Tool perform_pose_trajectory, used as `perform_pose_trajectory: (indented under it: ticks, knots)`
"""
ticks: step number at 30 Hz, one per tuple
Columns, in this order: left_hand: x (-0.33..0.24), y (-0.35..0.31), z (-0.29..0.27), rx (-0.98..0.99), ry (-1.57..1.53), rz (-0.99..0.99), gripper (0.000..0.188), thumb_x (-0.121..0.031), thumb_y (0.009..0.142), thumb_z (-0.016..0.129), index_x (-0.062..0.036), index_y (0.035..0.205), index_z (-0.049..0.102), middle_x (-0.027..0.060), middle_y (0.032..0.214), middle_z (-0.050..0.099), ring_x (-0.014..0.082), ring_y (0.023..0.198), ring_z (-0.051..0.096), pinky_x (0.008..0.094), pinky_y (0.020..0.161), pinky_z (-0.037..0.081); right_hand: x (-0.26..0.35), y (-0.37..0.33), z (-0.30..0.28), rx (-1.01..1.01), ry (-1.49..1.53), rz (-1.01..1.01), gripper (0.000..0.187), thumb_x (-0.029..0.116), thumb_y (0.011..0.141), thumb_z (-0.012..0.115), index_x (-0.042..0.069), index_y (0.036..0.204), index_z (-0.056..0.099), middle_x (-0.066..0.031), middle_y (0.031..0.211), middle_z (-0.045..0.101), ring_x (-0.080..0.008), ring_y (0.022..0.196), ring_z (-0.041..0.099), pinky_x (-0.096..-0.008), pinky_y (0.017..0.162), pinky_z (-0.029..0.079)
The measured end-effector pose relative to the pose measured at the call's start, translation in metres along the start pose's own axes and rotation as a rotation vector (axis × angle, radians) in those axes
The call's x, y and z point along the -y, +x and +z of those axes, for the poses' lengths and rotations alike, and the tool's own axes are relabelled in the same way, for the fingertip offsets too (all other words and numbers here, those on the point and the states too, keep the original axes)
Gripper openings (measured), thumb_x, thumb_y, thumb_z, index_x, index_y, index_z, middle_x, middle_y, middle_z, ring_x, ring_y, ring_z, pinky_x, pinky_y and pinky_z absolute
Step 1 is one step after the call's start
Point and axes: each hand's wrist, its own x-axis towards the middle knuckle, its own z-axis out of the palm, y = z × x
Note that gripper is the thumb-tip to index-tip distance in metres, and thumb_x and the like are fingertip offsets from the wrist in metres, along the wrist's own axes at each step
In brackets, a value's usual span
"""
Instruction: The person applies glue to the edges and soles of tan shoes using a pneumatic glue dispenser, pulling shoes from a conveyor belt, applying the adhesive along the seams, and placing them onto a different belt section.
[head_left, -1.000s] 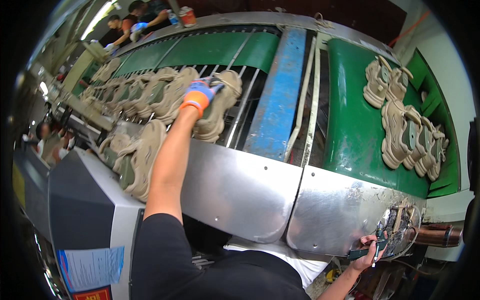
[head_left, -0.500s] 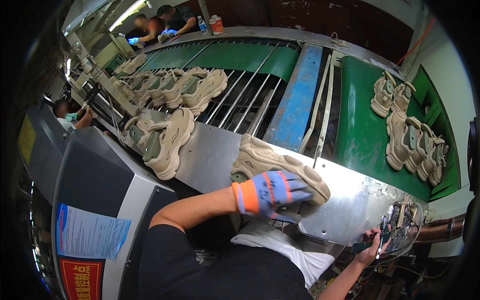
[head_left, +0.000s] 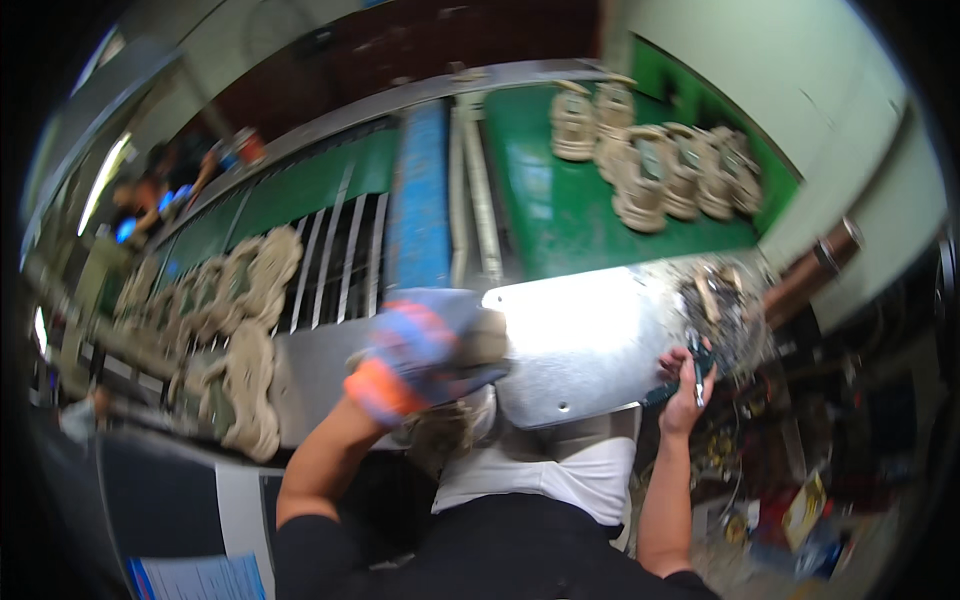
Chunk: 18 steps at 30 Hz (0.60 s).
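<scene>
My left hand, in a blue and orange work glove, is closed around a beige shoe over the front metal ledge. Glove and motion blur hide most of that shoe. At the ledge's right end my bare right hand grips what looks like pliers with dark green handles and a metal head. More beige shoes with green insides stand about: a pair on the ledge at left, a row beyond it on the bars, and several on the right green belt.
A metal plate lies before me, with a rough, littered patch at its right end. Beyond are steel rollers, a blue beam and a green belt. A copper-coloured pipe juts in at right. Blurred people work far left.
My view has swung to the right, so the scene sits further left. My left hand, earlier laid over the shoe, now wraps it. My right hand keeps the pliers at the ledge's end.
</scene>
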Motion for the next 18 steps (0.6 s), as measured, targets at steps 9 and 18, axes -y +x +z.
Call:
perform_pose_trajectory:
  ticks: [9, 18]
  knots:
    - [0.039, -0.032, -0.01, -0.538, -0.543, -0.314, 0.086, -0.052, 0.074, 0.072, 0.0061, 0.132, 0.048, 0.0186, 0.124, 0.057, 0.0275, 0.11, 0.058, 0.0399, 0.097, 0.046, 0.019, -0.005, -0.016, -0.153, 0.033, 0.136, 0.042, 0.01, 0.095, 0.052, 0.003, 0.134, 0.039, -0.0057, 0.073, 0.054, -0.0136, 0.059, 0.053, -0.0291, 0.059, 0.048]
    - [0.031, 0.03, -0.004, -0.36, -0.758, -0.104, 0.073, -0.038, 0.067, 0.077, 0.0061, 0.121, 0.056, 0.0171, 0.108, 0.062, 0.0255, 0.095, 0.061, 0.0352, 0.085, 0.048, 0.074, -0.069, 0.078, 0.65, 0.03, 0.085, 0.044, 0.01, 0.086, 0.061, -0.005, 0.125, 0.048, -0.0078, 0.071, 0.059, -0.0125, 0.063, 0.059, -0.0278, 0.06, 0.049]
